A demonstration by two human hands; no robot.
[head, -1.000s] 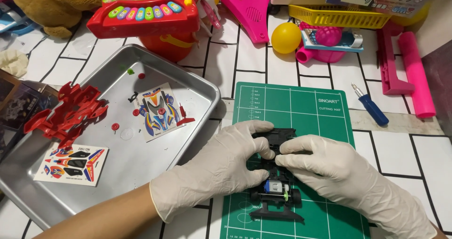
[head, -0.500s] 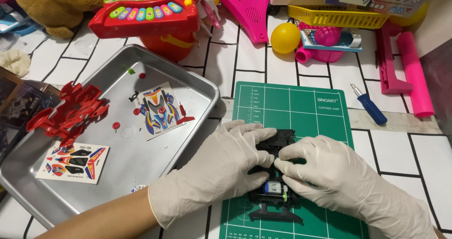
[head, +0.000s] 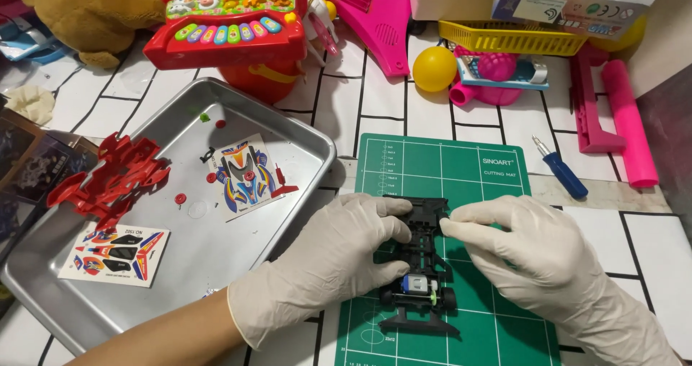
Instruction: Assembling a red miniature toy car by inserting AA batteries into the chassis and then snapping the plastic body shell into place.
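Head view: gloved hands (head: pixel 328 265), black plastic chassis (head: pixel 422 265).

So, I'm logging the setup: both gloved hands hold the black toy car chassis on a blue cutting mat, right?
Not quite: the cutting mat is green, not blue, as the head view shows. The left hand and right hand, both gloved, do hold the black toy car chassis on it.

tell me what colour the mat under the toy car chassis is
Green with a pale grid, seen in the head view: the cutting mat under the black chassis.
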